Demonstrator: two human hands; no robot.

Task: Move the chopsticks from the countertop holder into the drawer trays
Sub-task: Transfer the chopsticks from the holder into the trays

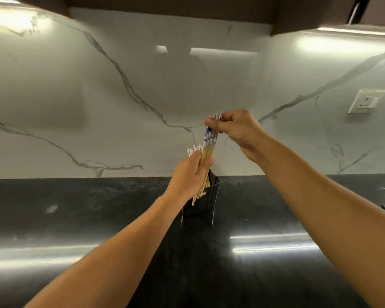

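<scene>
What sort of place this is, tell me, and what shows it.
Probably a home kitchen: black stone countertop below a marble-look backsplash, dark wall cabinets overhead, and a black holder of chopsticks.

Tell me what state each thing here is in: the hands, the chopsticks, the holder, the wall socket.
Chopsticks: lifted, tilted, held by both hands.
Left hand: grips the bundle at mid-length.
Right hand: pinches a few by their patterned tops.
Holder: upright on the countertop; contents unclear.
Socket: nothing plugged in.
</scene>
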